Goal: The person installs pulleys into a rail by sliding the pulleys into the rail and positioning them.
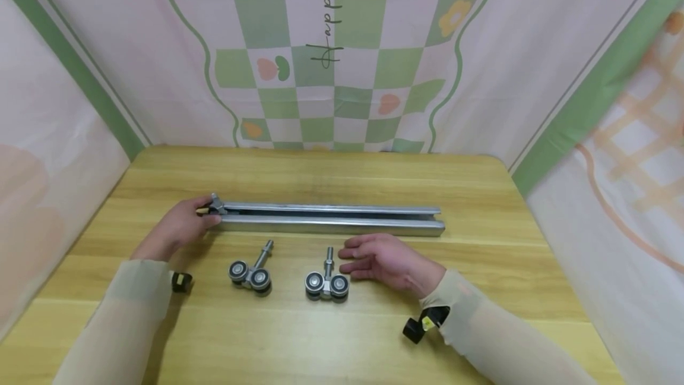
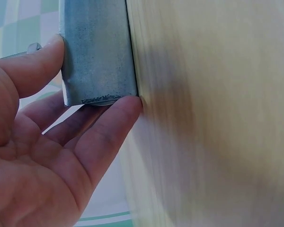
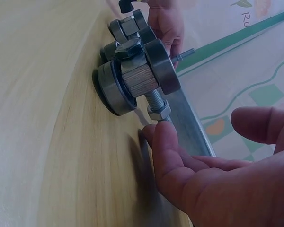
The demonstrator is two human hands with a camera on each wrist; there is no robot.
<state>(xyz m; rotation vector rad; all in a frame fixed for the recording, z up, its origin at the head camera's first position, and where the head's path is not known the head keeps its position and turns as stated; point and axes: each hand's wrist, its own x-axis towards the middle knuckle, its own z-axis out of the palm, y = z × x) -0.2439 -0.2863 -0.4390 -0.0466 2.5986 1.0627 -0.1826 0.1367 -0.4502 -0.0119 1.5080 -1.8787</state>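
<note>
A galvanized steel sliding-door track [image 1: 331, 226] lies across the table with its slot facing up. My left hand [image 1: 187, 221] holds its left end, thumb on the near side wall and fingers around the end [image 2: 102, 90]. A small metal fitting [image 1: 217, 203] sticks up from the slot there, beside the thumb and fingers; its lower part is hidden. My right hand [image 1: 387, 263] has its fingers loosely extended, fingertips right by the bolt of a roller hanger [image 1: 327, 287] with black-rimmed wheels. A second roller hanger [image 1: 250, 277] lies left of it, its bolt slanting away.
The wooden table [image 1: 320, 343] has its far edge against a checked cloth backdrop [image 1: 310, 76]. Cloth walls also rise at the left and right. A black wrist-worn device [image 1: 424, 322] hangs by the right sleeve, another [image 1: 181, 281] by the left.
</note>
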